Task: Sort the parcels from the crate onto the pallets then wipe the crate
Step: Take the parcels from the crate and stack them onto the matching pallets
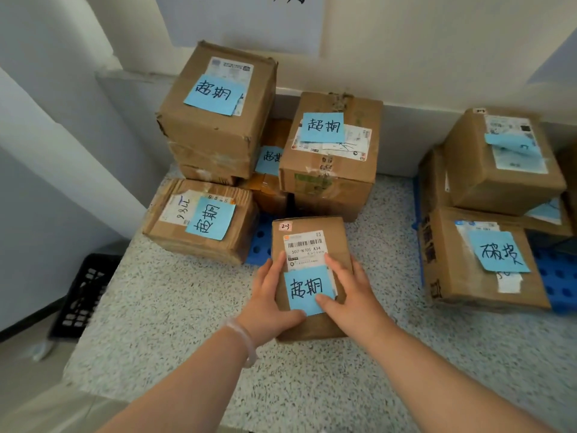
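The speckled floor (187, 323) carries two groups of parcels: a left stack (215, 132) on a blue left pallet (259, 245), its blue notes matching, and a right stack (487, 182) on the right pallet (555, 276) with a different note. The black crate (84, 295) lies well apart at the left edge. Sorting is the step in hand – one small parcel (307, 245) sits at the left pallet's near edge, whether resting or lifted I cannot tell. The left hand (268, 301) clasps its left side and the right hand (349, 295) its right, thumb on the blue note (307, 290). Next, I judge: set it squarely on that pallet, let go, return to the crate
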The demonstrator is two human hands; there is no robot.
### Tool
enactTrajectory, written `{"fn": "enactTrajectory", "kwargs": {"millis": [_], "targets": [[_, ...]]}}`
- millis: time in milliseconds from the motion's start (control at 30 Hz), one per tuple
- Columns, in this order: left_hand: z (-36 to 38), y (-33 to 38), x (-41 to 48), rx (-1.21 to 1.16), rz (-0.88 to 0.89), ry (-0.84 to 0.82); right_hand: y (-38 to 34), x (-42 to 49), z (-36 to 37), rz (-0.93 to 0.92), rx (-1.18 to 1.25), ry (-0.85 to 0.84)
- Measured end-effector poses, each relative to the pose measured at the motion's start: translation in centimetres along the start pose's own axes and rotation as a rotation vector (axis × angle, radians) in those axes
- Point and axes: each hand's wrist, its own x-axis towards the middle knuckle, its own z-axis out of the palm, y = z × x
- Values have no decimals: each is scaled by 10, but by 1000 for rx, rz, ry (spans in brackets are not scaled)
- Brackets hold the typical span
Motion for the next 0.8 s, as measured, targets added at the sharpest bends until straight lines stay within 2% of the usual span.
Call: {"fn": "enactTrajectory", "kwargs": {"millis": [233, 300, 400, 467, 533, 667, 800], "targets": [[2, -1, -4, -70, -35, 2, -10, 12, -12, 32, -180, -25], [-5, 5, -3, 88, 17, 69, -16, 16, -13, 36, -239, -31], [-21, 14, 2, 489, 198, 143, -22, 18, -16, 35, -344, -30], [-30, 19, 9, 760, 266, 77, -25, 15, -15, 30, -405, -13], [-35, 24, 14, 945, 258, -11, -28, 9, -14, 14, -462, 23], [-34, 31, 13, 1042, 231, -30, -34, -10, -6, -41, -530, 129], [-28, 40, 3, 1107, 216, 22, -36, -25, 10, -141, -602, 100]]}}
